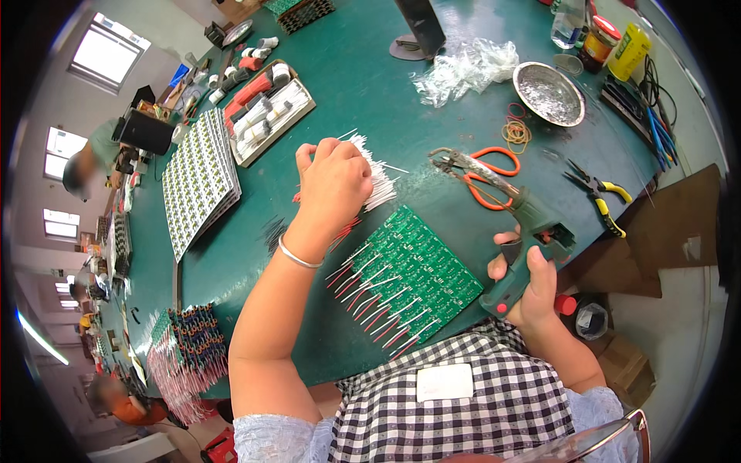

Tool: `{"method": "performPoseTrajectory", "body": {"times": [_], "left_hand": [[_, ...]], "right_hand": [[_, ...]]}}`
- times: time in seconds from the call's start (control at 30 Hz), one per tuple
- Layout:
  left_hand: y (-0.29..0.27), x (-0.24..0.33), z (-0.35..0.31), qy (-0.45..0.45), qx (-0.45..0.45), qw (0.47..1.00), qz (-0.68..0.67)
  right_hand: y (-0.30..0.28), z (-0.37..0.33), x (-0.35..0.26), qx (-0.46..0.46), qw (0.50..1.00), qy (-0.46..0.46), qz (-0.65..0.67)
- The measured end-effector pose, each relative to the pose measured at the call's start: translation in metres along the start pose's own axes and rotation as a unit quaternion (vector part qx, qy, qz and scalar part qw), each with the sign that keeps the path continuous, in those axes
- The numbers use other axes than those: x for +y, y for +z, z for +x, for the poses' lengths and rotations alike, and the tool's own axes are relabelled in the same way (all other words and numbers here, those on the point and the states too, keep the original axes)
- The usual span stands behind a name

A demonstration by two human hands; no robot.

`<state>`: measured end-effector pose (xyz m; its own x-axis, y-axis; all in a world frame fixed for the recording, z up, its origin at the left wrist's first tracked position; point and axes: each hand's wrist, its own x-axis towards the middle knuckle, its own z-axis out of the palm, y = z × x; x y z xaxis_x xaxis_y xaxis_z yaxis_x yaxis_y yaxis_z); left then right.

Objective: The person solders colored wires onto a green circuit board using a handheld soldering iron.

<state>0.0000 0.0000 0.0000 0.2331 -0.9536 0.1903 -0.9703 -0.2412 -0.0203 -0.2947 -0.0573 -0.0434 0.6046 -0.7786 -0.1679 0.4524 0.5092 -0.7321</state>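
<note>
My left hand point(333, 181) reaches over a pile of short white wires point(378, 181), its fingers curled down. The fingertips are hidden, so whatever they pinch does not show. Red wires point(344, 234) and black wires point(274, 233) lie by that wrist. In my right hand point(538, 297) is a green soldering gun point(525, 220), its metal tip pointing away to the upper left. Between my hands a green circuit board panel point(421, 270) lies on the table, with white and red wires standing out along its left edge.
Orange-handled scissors point(486, 202), yellow-handled pliers point(600, 194) and a metal bowl point(549, 94) lie right on the green table point(363, 85). Far left are a box of wire bundles point(270, 116) and stacked board panels point(202, 177). Wired boards point(197, 339) stand nearer left. Other people work beyond.
</note>
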Motion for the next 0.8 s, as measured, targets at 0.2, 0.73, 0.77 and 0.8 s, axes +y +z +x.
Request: {"method": "performPoseTrajectory", "body": {"times": [0.2, 0.73, 0.77, 0.8], "left_hand": [[-0.031, -0.02, -0.016, -0.022, 0.117, 0.993, -0.018], [-0.007, -0.035, -0.086, -0.099, 0.073, 0.99, -0.067], [-0.007, -0.032, -0.085, -0.093, 0.069, 0.99, -0.077], [-0.008, -0.031, -0.084, -0.098, 0.064, 0.991, -0.07]], "right_hand": [[0.004, -0.002, -0.004, 0.016, 0.999, -0.023, -0.021], [0.004, 0.005, 0.006, 0.003, 0.999, -0.044, -0.009], [0.004, 0.003, 0.004, 0.013, 0.999, -0.046, -0.015], [0.006, 0.004, 0.004, 0.002, 0.998, -0.047, -0.029]]}}
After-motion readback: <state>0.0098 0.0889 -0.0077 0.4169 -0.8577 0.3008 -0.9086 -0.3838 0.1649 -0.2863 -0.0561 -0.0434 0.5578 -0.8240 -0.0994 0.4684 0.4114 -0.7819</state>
